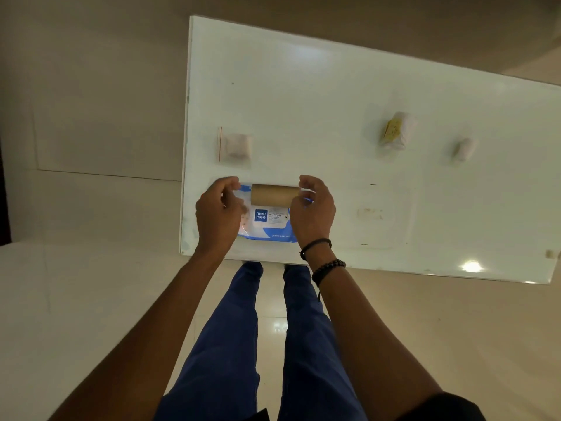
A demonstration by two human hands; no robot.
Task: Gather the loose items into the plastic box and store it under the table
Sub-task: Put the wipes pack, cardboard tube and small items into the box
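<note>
A clear plastic box (216, 181) sits at the near left corner of the white table (303, 95). Inside it lies a blue and white wet wipes pack (267, 220) with a brown cardboard tube (273, 195) across its top. My left hand (217, 212) is curled on the box's left side. At the box's right side my right hand (312, 208) is closed, its fingertips touching the tube's right end. Loose on the table are a small zip bag (235, 144), a white and yellow packet (396, 130) and a small white roll (464, 148).
A faint clear rectangular outline (385, 218), perhaps a lid, lies flat to the right of the box. My legs in blue trousers (230, 329) stand at the table's near edge on a glossy tiled floor (76, 299). A small object (551, 254) sits at the near right edge.
</note>
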